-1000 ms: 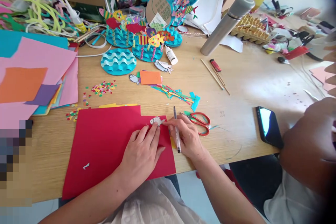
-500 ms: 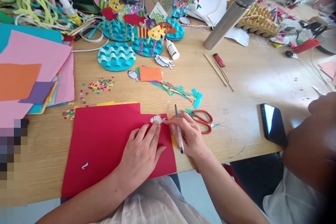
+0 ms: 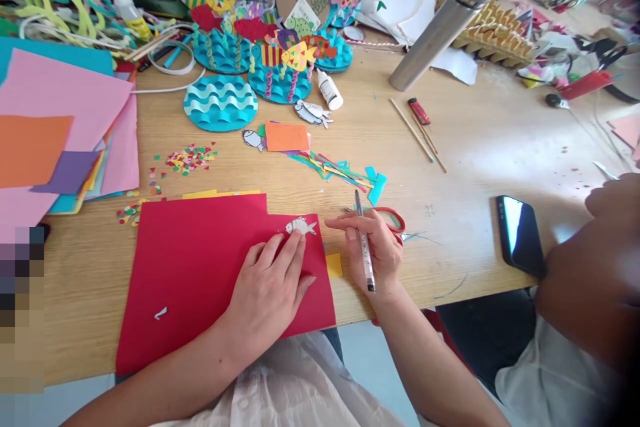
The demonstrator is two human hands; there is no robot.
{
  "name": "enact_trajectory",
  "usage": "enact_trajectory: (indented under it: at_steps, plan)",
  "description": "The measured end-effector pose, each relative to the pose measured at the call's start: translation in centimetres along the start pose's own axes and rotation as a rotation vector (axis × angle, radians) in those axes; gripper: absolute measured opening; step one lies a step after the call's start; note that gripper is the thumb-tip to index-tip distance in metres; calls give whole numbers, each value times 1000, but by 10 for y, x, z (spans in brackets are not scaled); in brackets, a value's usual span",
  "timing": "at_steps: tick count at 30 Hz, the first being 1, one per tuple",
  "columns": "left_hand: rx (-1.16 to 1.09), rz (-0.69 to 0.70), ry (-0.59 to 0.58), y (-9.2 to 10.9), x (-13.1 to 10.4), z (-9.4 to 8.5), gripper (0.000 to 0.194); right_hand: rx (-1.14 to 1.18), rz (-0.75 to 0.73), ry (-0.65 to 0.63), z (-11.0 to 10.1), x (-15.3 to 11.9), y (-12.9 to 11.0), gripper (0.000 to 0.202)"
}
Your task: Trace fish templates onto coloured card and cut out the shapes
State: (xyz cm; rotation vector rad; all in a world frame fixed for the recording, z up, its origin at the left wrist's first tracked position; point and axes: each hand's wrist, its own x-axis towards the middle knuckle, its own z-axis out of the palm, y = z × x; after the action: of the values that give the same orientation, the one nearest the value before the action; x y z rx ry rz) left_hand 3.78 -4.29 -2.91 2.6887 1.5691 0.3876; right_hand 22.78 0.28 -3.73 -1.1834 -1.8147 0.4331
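Note:
My left hand (image 3: 273, 287) lies with spread fingers on a large red sheet (image 3: 195, 260), its fingertips pressing on a small white paper fish (image 3: 300, 225) near the sheet's upper right corner. To the right of the sheet, my right hand (image 3: 375, 250) holds a pen (image 3: 367, 253) between its fingers, the index finger pointing toward the fish without touching it. Red-handled scissors (image 3: 397, 220) lie partly hidden behind that hand. A yellow piece (image 3: 334, 265) sticks out from under the red sheet.
Coloured sheets (image 3: 65, 100) are stacked at the left. Fish decorations on blue bases (image 3: 285, 83), a glue bottle (image 3: 329, 90) and a steel flask (image 3: 450, 20) stand or lie behind. At right are a phone (image 3: 521, 237) and another person's arm (image 3: 590, 260).
My right hand has moved right with the pen, away from the fish, whose tail now shows fully. My left hand stays on the fish. The view has shifted slightly.

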Motion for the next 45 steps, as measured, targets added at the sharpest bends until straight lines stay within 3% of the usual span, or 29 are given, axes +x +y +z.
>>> enact_trajectory:
  at_steps: [9,30,32,40,45]
  plan:
    - [-8,-16,-8,0,2,0,42,31,-108,-245,1,8,-2,29]
    - [-14,-51,-34,0,2,0,47,31,-88,-250,2,7,-2,26]
    - [-11,-54,-37,0,2,1,46,28,-77,-192,1,5,-2,27]
    - [7,-75,-39,2,0,3,46,88,37,297,1,1,0,31]
    - [1,-68,-32,1,1,3,45,246,263,377,-2,14,-1,27]
